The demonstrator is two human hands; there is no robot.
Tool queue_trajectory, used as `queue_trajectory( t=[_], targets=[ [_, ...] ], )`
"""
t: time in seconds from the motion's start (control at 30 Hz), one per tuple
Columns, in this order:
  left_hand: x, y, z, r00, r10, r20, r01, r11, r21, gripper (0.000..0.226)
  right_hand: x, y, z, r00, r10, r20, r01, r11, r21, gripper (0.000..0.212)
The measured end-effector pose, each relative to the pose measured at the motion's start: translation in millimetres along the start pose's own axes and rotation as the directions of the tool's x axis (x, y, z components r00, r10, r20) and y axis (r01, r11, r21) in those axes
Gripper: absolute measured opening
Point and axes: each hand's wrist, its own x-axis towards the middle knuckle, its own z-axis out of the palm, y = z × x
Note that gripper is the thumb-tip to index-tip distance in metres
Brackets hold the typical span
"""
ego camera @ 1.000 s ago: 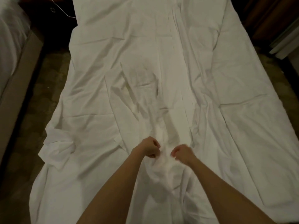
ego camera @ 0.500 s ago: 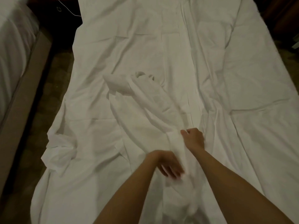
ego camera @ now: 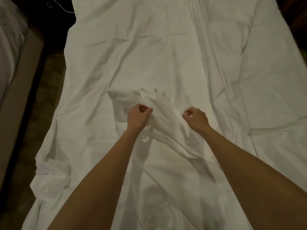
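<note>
The white sheet (ego camera: 166,52) covers the bed from end to end. Its loose middle is drawn up into a rumpled fold (ego camera: 157,103), which runs from the centre of the bed back toward the person.

Half a second ago the left hand (ego camera: 138,117) was open and lower down, and only the right hand (ego camera: 196,119) held cloth. Now both are further up the fold with a gap between them. The left hand's fingers are curled tight on the fold's left flank. The right hand's fingers are curled in, and they appear to pinch cloth on the right flank. The flap that stood up beyond the fold has sunk into a low heap at its far tip.

Going by this, the person is working hand over hand along the fold, probably to gather or turn the cloth, and the grip is fresh, ready for another pull.

To the left of the fold the sheet's edge droops off the mattress in a crumpled corner above the dark floor (ego camera: 49,77). Further left stands a second bed (ego camera: 10,55). To the right of the fold the sheet lies flatter and wider, so there is more room for moving on that side. Far beyond the fold a thin cable (ego camera: 66,9) lies on the floor.
</note>
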Motion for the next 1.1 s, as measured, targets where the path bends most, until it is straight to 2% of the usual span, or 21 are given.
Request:
queue_trajectory(
  t=[0.07,0.13,0.2,0.23,0.3,0.4,0.5,0.6,0.67,0.73,0.77,0.83,0.9,0.93,1.0,1.03,1.1],
  targets=[
    [11,4,-11,0.985,0.098,-0.142,-0.091,0.994,0.053,0.016,18,-36,13,0.998,-0.064,-0.007,0.064,0.985,0.158,0.036],
    [27,5,-28,0.929,0.150,-0.339,-0.133,0.988,0.073,0.028,30,-66,26,0.993,-0.119,0.013,0.114,0.971,0.212,0.044],
    [44,2,-50,0.880,0.071,-0.469,-0.052,0.997,0.053,0.049,42,-85,40,0.989,-0.112,0.092,0.092,0.975,0.201,0.056],
    [49,0,-59,0.879,-0.013,-0.477,0.022,1.000,0.013,0.060,45,-89,46,0.986,-0.090,0.139,0.064,0.982,0.180,0.063],
    [59,-11,-71,0.905,-0.135,-0.404,0.127,0.991,-0.048,0.072,49,-92,57,0.979,-0.038,0.201,0.019,0.995,0.093,0.074],
    [61,-22,-73,0.968,-0.158,-0.194,0.163,0.987,0.012,0.059,47,-90,73,0.980,-0.014,0.199,0.013,1.000,0.005,0.070],
    [48,-24,-62,0.990,-0.133,-0.043,0.138,0.980,0.144,0.048,40,-91,82,0.988,-0.081,0.131,0.070,0.994,0.084,0.054],
    [28,-32,-47,0.985,-0.115,0.125,0.079,0.962,0.261,0.039,36,-92,75,0.991,-0.130,-0.018,0.130,0.963,0.234,0.028],
    [17,-40,-44,0.979,-0.108,0.175,0.055,0.958,0.283,0.037,37,-91,60,0.985,-0.100,-0.140,0.145,0.924,0.354,0.017],
    [8,-48,-44,0.975,-0.096,0.199,0.031,0.952,0.304,0.029,40,-84,36,0.949,-0.029,-0.313,0.171,0.883,0.436,0.009],
    [5,-52,-44,0.971,-0.101,0.216,0.028,0.948,0.316,0.027,44,-77,22,0.915,0.022,-0.402,0.181,0.869,0.461,0.011],
    [-7,-55,-42,0.958,-0.110,0.266,0.004,0.929,0.371,0.024,46,-59,-8,0.832,0.126,-0.541,0.182,0.858,0.480,0.032],
    [-19,-55,-39,0.944,-0.116,0.308,-0.024,0.908,0.417,0.024,43,-36,-38,0.748,0.230,-0.622,0.146,0.858,0.493,0.043],
    [-24,-55,-36,0.936,-0.128,0.329,-0.030,0.900,0.436,0.029,40,-24,-50,0.713,0.278,-0.643,0.125,0.852,0.508,0.043],
    [-35,-55,-30,0.886,-0.213,0.413,-0.009,0.881,0.474,0.043,30,2,-66,0.695,0.340,-0.633,0.078,0.840,0.537,0.032],
    [-41,-53,-25,0.826,-0.298,0.479,0.006,0.854,0.521,0.043,24,14,-71,0.706,0.362,-0.609,0.045,0.835,0.549,0.025],
    [-51,-47,-14,0.686,-0.473,0.553,-0.057,0.723,0.688,0.035,13,32,-74,0.759,0.382,-0.527,-0.017,0.821,0.570,0.020]
  ],
)
